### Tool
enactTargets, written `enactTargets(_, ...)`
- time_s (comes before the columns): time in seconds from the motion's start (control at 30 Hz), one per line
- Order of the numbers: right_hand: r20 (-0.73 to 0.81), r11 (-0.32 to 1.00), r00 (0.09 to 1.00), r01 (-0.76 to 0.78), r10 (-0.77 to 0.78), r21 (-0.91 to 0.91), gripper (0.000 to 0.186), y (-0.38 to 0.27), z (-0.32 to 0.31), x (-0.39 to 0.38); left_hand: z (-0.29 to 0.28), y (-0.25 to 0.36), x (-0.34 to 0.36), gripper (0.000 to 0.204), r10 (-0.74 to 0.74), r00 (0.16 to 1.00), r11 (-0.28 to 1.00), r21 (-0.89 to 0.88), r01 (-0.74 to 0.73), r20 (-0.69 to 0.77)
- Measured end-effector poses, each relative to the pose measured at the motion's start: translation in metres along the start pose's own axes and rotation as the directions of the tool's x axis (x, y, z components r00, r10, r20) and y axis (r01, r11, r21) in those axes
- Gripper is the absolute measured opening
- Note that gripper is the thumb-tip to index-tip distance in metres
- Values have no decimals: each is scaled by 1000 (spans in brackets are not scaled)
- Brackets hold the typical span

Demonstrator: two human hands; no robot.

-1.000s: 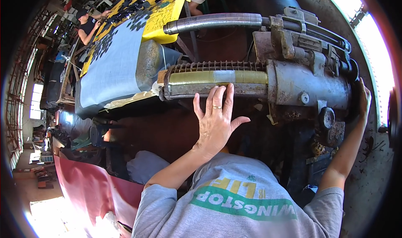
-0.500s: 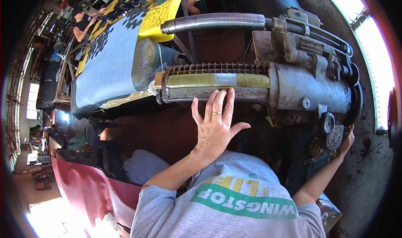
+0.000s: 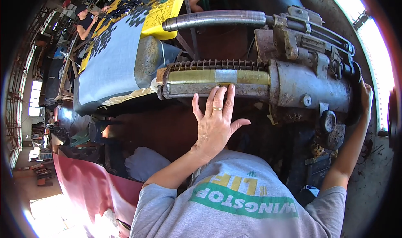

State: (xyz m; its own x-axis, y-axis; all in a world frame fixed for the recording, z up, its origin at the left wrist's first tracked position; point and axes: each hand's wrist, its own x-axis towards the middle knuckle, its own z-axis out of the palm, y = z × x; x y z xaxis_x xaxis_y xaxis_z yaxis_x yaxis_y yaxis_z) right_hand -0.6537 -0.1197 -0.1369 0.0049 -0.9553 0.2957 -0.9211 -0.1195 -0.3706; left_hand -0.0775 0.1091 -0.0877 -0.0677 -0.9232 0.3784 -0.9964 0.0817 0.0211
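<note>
An old rusty grey machine lies across the view, with a brass-yellow roller under a row of metal teeth sticking out to its left. My left hand is spread flat just below the roller, fingertips touching its lower bar and a ring on one finger. My right hand reaches round the machine's far right end and grips the rim of a dark wheel there. Most of its fingers are hidden behind the wheel. My grey shirt fills the lower middle.
A thick metal pipe runs above the roller. A blue-grey cloth and a yellow patterned cloth lie on a long table at upper left, where another person leans. A red sheet hangs at lower left.
My right hand dropped to the machine's lower right half a second ago and is now back up on the wheel at its end. My left hand stayed spread below the roller.
</note>
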Motion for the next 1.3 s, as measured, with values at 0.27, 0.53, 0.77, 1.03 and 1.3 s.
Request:
enactTargets(0.27, -489, 948, 813, 250, -315, -195, 36, -37, 11, -73, -1, -2, 0, 88, 20, 1000, 1000, -16, -20, 13)
enactTargets(0.53, -273, 848, 824, -392, 496, 358, 67, 19, 50, -168, 2, -5, -4, 87, 3, 1000, 999, -34, -4, -15)
enactTargets(0.77, -139, 997, 988, -66, 72, 49, 54, 23, -24, -36, 3, -5, -4, 85, 11, 999, 998, -64, -14, -40)
enactTargets(1.03, 54, 875, 964, -261, 262, 408, 39, -30, -12, 28, 1, -4, -3, 85, 19, 1000, 1000, -22, -20, -11)
enactTargets(1.3, -269, 872, 924, -118, 271, 476, 40, -25, 3, -58, -4, -10, 4, 81, 39, 998, 994, -102, -44, -54)
